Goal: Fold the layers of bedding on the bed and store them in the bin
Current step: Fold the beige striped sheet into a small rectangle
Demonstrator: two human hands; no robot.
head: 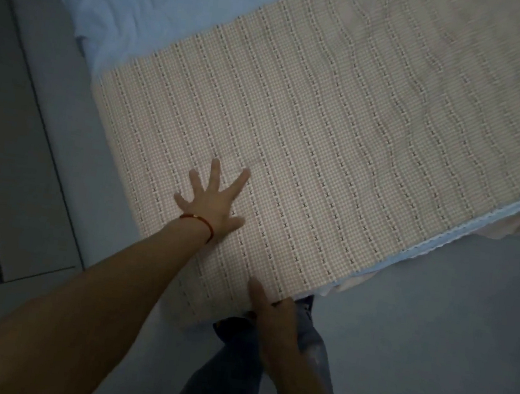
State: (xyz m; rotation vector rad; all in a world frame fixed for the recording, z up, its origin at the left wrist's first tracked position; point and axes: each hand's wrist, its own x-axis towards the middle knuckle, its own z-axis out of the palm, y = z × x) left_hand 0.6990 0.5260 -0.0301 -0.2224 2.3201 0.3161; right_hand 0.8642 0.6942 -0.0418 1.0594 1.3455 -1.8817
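A beige checked blanket [341, 135] with dotted stripes lies spread over the bed, covering most of it. My left hand [214, 199], a red cord at the wrist, presses flat on the blanket with fingers spread, near its front left part. My right hand [270, 312] pinches the blanket's near corner at the bed's edge, thumb on top and fingers curled under the cloth. A light blue sheet [137, 8] shows beyond the blanket at the upper left. A pale blue trim [464, 228] runs under the blanket's right edge. No bin is in view.
Grey floor [432, 332] lies to the right of and below the bed. A grey panel or cabinet front [7, 133] runs along the left side. My legs in blue jeans [230, 373] stand right against the bed's near corner.
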